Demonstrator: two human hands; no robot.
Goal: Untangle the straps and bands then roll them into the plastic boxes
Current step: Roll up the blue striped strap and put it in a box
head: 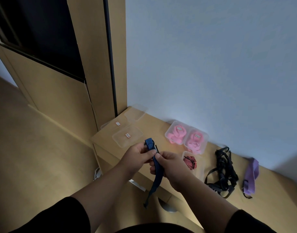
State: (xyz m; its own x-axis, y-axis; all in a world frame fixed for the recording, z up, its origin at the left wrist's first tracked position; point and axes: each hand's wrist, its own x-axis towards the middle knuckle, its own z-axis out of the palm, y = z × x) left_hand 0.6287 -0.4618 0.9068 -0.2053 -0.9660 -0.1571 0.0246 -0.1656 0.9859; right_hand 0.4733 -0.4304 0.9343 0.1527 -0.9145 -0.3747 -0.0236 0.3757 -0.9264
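**Blue striped strap held in both hands above the table's near edge**

The blue striped strap [154, 167] is held in the air between both hands, over the near left edge of the wooden table [270, 195]. Its upper end is bent over into a small loop above the left hand, and its long tail hangs down past the table edge toward the person. The left hand [137, 155] pinches the strap just below the loop, thumb on top and fingers curled beneath. The right hand [169, 165] grips the strap right beside it, fingers curled round the band, the two thumbs nearly touching.

Just right of the right hand, on the table, a clear plastic box [199, 165] holds a red and black striped strap [190, 162] rolled inside. Farther back, against the wall, two more clear boxes stand side by side, touching; the left pink-filled box [175, 132] and the right pink-filled box [195, 140] each hold pink bands and carry a small label.

To the far left of the hands lie flat clear lids [127, 135], two of them with small orange-edged stickers, near the table's left corner.

On the right of the table, a tangle of black straps [223, 172] lies loose, and farther right again, apart from it, lies a purple band [251, 177].

Dark sleeves cover the upper arms at the bottom of the view. A pale wall [211, 56] stands behind the table and a wooden door frame [94, 56] to the left.
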